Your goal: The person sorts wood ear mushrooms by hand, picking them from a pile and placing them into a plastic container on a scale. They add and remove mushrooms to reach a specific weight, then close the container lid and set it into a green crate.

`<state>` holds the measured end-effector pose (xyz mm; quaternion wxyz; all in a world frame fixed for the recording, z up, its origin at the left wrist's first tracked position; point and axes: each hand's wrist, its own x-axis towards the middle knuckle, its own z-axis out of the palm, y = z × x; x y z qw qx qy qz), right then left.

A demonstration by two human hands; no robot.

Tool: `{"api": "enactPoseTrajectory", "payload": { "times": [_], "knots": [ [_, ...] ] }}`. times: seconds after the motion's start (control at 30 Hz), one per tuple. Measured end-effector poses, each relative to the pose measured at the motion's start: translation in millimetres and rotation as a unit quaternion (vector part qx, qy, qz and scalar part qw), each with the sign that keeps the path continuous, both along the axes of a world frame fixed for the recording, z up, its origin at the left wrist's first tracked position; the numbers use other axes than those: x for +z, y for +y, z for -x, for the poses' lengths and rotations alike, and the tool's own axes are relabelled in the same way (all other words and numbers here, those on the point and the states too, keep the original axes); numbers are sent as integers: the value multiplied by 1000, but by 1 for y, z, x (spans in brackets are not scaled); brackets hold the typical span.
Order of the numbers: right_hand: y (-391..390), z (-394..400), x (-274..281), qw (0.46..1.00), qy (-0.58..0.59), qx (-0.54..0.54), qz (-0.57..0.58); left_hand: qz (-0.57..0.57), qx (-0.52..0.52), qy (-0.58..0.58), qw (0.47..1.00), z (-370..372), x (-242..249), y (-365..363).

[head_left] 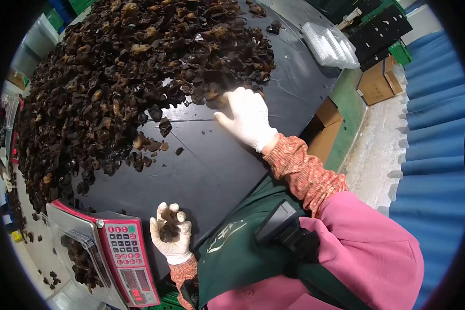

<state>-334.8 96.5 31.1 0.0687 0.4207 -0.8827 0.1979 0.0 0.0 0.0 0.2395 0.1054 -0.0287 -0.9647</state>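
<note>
A big heap of dark brown wood ear mushrooms (124, 67) covers much of the dark table (206, 160). My right hand (247, 118), in a white glove, is at the near edge of the heap. Its thumb stands apart from the bent fingers, whose tips are partly hidden among the blurred pieces there. Lower down, my gloved left hand (173, 243) is turned palm up, fingers curled around a few wood ear pieces (168, 232). Just left of it is a red scale (126, 248) with a keypad and a lit red display. A clear plastic tray (95, 256) containing wood ear rests on the scale.
Stacked clear plastic trays (330, 46) sit at the table's far right corner. A cardboard box (380, 82) stands on the floor beyond, and another open carton (323, 126) is beside the table. Blue curtain (434, 129) hangs at right. A black device (284, 227) is near my chest.
</note>
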Motion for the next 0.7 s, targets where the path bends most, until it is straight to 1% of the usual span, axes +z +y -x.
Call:
{"api": "enactPoseTrajectory", "payload": {
  "times": [0.07,0.1,0.17,0.2,0.23,0.27,0.3,0.33,0.37,0.43,0.47,0.5,0.53,0.57,0.6,0.63,0.67,0.7],
  "knots": [
    [-8,1,-13,995,27,31,86,7,17,-26,999,4,6,-2],
    [12,-5,6,997,-9,36,70,-17,17,-40,999,5,12,17],
    [18,-14,16,985,-90,68,131,-5,18,-72,997,9,21,15],
    [20,-26,41,960,-233,94,122,29,-5,-107,994,12,28,14],
    [25,-36,60,916,-369,114,110,46,-44,-120,991,14,29,14],
    [25,-42,45,944,-248,183,119,36,-66,-130,989,23,33,14],
    [28,-57,44,939,-248,220,90,27,-88,-140,986,35,39,17],
    [28,-70,60,927,-248,277,42,47,-103,-155,981,47,46,19],
    [25,-75,76,910,-245,334,-5,-32,-72,-180,980,64,63,26],
    [21,-70,64,938,-165,286,100,7,-102,-197,975,64,52,22],
    [19,-65,58,945,-125,262,150,-33,-121,-168,978,61,41,18],
    [15,-48,56,963,-106,209,134,-26,-110,-171,979,61,40,20],
    [6,-27,33,967,-77,169,174,-32,-96,-178,979,59,39,22],
    [1,-10,26,986,-52,104,123,-38,-84,-183,979,57,38,24],
    [-4,0,33,993,-90,72,25,-41,-90,-164,981,57,36,25],
    [-7,11,19,997,-23,69,-9,-46,-95,-145,984,56,33,27],
    [-7,21,3,996,-27,83,20,-51,-100,-127,986,56,32,27],
    [-10,22,6,993,-32,100,48,-44,-99,-127,986,56,32,27]
  ]
}}
